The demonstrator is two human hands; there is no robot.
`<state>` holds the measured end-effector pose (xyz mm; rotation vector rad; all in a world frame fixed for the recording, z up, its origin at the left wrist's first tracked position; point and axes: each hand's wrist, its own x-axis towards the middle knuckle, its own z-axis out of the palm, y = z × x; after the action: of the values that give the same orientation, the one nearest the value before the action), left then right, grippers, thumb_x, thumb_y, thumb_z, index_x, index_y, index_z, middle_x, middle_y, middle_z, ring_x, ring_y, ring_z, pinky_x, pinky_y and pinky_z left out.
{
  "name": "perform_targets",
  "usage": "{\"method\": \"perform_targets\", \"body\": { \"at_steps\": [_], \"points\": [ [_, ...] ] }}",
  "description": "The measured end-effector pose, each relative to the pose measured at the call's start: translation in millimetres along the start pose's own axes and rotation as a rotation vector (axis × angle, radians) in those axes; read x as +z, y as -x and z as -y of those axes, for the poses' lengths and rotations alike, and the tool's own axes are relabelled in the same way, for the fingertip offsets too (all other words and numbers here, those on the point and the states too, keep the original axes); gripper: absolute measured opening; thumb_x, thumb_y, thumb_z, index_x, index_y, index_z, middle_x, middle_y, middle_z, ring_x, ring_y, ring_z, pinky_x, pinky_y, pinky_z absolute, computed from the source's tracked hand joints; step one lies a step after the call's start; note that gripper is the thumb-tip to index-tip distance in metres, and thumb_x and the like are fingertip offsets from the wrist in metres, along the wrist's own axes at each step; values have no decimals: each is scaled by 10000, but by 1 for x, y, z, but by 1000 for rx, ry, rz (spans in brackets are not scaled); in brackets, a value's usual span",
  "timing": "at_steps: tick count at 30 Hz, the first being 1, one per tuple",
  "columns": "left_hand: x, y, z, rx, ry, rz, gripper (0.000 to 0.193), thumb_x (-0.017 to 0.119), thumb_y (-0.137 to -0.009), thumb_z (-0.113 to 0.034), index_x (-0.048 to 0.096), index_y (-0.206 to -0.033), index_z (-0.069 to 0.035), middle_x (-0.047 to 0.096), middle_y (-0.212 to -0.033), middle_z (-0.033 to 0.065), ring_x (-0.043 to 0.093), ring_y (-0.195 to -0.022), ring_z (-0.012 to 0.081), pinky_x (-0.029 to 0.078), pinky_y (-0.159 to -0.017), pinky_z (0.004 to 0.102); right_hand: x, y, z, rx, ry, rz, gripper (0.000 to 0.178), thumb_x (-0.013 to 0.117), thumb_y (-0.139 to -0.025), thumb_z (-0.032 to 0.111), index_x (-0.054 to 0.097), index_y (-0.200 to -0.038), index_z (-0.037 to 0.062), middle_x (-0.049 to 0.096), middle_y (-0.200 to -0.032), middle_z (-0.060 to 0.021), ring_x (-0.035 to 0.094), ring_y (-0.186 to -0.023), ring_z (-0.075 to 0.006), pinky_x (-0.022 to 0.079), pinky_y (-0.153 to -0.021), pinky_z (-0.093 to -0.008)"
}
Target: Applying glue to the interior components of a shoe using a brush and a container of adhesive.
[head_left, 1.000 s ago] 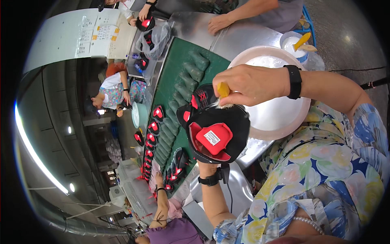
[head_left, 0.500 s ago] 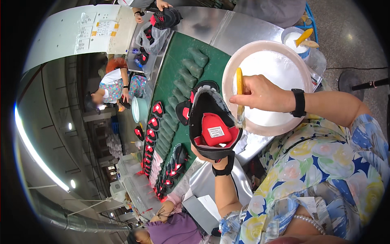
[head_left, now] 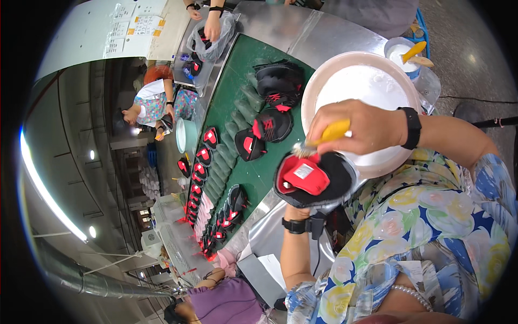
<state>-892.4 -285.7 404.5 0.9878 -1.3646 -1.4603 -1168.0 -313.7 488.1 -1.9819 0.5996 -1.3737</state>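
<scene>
My left hand [head_left: 295, 212], mostly hidden beneath it, supports a black shoe upper [head_left: 341, 181] with a red lining and a white label inside. Its opening faces up, and a pale grey edge runs around its right end. My right hand [head_left: 367, 125] grips a yellow-handled brush [head_left: 335, 130]. The bristles touch or nearly touch the left rim of the upper, beside the red lining. Behind my right hand sits a wide pinkish basin [head_left: 309, 89] of white liquid. Several black and red shoe uppers [head_left: 274, 125] lie on the green belt beside the basin.
On the green belt [head_left: 243, 59] stand rows of grey-green shoe shapes [head_left: 217, 175] and more uppers. A tub [head_left: 398, 54] with another yellow brush is by the basin. One co-worker's hand [head_left: 212, 28] reaches over a plastic bag [head_left: 218, 46]; other people sit along the line.
The shoe upper has turned, its grey-edged end swinging from the top to the right. My brush has tipped over onto its rim. More dark uppers now show on the belt, and a co-worker's hand moved over the bag.
</scene>
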Motion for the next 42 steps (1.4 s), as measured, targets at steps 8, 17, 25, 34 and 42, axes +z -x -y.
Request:
{"method": "perform_targets", "body": {
  "at_steps": [8,17,25,34,42],
  "points": [
    [19,23,14,-18,-92,66,489,546,-1020,-316,491,-1434,-62,596,-1381,158,603,-1239,291,552,-992,421,21,-17,-17,-249,221,165,157,692,-934,169,602,-922,41,660,-899,-101,665,-843,-315,540,-743,-400],
    [0,14,8,17,-118,-11,505,549,-1024,-287,457,-1463,-56,588,-1391,148,601,-1247,277,543,-1009,411,-21,-12,-8,336,235,383,173,706,-912,163,595,-908,31,664,-829,-140,665,-739,-325,508,-688,-387],
    [-9,4,-2,115,-186,-104,522,551,-1027,-260,428,-1489,-51,580,-1400,139,598,-1254,265,536,-1025,403,-7,-4,-19,66,214,201,224,717,-904,187,559,-954,37,625,-833,-146,638,-761,-363,487,-685,-432],
    [-32,-7,0,279,-542,-217,545,553,-1031,-231,394,-1519,-46,571,-1410,129,596,-1263,250,527,-1042,394,-23,5,-11,160,198,-17,176,728,-912,152,624,-976,25,657,-813,-89,653,-718,-217,498,-675,-327],
    [2,-19,-1,96,-53,-255,474,666,-959,-160,543,-1383,12,675,-1218,110,654,-1099,219,513,-964,315,18,-26,3,-405,428,-250,236,759,-843,78,643,-1048,66,679,-1011,-78,665,-911,-256,535,-803,-344]
  ]
}}
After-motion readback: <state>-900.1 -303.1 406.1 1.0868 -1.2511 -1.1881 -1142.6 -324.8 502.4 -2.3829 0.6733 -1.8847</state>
